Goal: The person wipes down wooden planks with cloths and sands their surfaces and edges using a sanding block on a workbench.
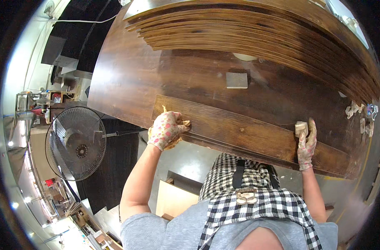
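A long brown wooden board [235, 125] with visible grain lies along the near edge of the dark worktable [190, 79]. My left hand [165, 128], in a pale glove with pink dots, is closed on a crumpled tan rag [172, 144] at the board's left end. Over the right part of the board, my right hand [306, 148] wears a stained glove of the same kind. Its fingers are bent around a small pale block [300, 127], perhaps a sanding pad; its underside is hidden.
A fanned stack of brown boards [248, 33] covers the table's far side. Nearer stands a grey rectangular pad [237, 80]. Crumpled scraps [354, 109] lie at the right end. A black pedestal fan [75, 143] stands left of the table, and a pale wooden panel [177, 199] sits below it.
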Demonstrator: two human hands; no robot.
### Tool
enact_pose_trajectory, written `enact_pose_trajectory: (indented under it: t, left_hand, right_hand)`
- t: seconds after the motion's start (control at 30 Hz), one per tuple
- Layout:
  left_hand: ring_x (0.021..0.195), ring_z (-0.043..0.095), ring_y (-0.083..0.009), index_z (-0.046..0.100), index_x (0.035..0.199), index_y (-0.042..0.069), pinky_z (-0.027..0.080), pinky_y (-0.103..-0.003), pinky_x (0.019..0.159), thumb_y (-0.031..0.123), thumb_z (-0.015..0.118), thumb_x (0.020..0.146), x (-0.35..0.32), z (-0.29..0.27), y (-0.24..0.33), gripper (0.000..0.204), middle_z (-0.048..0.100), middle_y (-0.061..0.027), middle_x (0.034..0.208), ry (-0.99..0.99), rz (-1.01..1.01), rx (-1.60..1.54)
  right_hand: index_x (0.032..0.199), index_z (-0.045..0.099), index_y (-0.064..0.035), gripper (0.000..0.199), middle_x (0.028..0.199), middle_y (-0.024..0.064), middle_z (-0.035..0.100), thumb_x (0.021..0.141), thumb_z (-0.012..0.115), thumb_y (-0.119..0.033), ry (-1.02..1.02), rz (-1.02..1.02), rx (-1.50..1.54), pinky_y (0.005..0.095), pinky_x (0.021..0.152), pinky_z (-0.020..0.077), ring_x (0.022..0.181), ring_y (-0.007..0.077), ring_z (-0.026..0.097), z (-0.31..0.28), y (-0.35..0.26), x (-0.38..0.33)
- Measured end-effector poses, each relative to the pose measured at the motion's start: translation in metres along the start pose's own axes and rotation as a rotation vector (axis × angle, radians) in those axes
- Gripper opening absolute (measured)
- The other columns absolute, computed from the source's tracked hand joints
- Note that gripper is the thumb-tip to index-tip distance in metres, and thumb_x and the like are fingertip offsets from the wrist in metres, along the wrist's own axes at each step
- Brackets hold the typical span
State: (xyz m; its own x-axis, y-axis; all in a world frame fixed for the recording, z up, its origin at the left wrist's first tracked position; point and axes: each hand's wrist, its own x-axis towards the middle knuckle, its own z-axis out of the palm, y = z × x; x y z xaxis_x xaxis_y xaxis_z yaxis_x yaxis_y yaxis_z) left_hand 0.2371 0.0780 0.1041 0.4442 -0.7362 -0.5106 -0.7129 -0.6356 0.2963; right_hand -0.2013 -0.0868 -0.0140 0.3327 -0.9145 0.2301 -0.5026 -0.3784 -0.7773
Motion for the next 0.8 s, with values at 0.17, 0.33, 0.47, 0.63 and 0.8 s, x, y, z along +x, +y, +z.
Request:
enact_pose_trajectory:
  t: [0.17,0.33,0.47,0.63,0.8]
  left_hand:
    - [0.078,0.067,-0.0299,0.070,0.090,0.003,0.051,-0.039,0.073,0.029,0.079,0.072,-0.005,0.015,0.010,0.033,0.069,-0.0153,0.078,0.102,0.133,0.065]
    - [0.078,0.067,-0.0299,0.072,0.091,0.004,0.052,-0.039,0.074,0.026,0.079,0.070,0.008,-0.006,-0.011,0.031,0.070,-0.0140,0.082,-0.088,-0.137,-0.150]
    - [0.077,0.068,-0.0288,0.071,0.088,0.002,0.052,-0.038,0.073,0.026,0.078,0.070,-0.001,0.009,0.014,0.031,0.070,-0.0159,0.080,0.096,0.052,0.091]
    - [0.078,0.067,-0.0297,0.072,0.089,0.004,0.052,-0.038,0.074,0.027,0.078,0.069,0.007,-0.006,0.001,0.031,0.070,-0.0152,0.081,-0.086,-0.126,0.004]
    - [0.075,0.068,-0.0290,0.072,0.089,0.003,0.052,-0.037,0.073,0.027,0.078,0.069,0.005,0.004,-0.003,0.033,0.069,-0.0162,0.078,-0.010,-0.013,-0.065]
  right_hand:
    - [0.143,0.032,0.0013,0.054,0.144,0.0190,0.041,0.095,0.051,-0.014,0.012,0.017,0.085,0.0386,0.110,0.0322,0.133,0.0296,0.041,0.001,-0.002,0.000]
    - [0.143,0.032,0.0011,0.056,0.144,0.0180,0.041,0.095,0.053,-0.017,0.006,0.051,0.175,0.0378,0.110,0.0326,0.133,0.0290,0.041,0.003,-0.005,-0.001]
    - [0.142,0.034,0.0022,0.056,0.143,0.0183,0.042,0.094,0.055,-0.020,0.011,0.039,0.145,0.0376,0.109,0.0340,0.132,0.0289,0.042,0.004,-0.012,0.002]
    - [0.141,0.036,0.0039,0.057,0.141,0.0193,0.044,0.094,0.056,-0.021,0.013,0.049,0.161,0.0376,0.108,0.0350,0.130,0.0296,0.045,0.004,-0.007,0.001]
    - [0.141,0.035,0.0045,0.056,0.140,0.0196,0.046,0.094,0.055,-0.021,0.014,0.019,0.082,0.0373,0.107,0.0358,0.129,0.0296,0.046,0.002,-0.019,0.005]
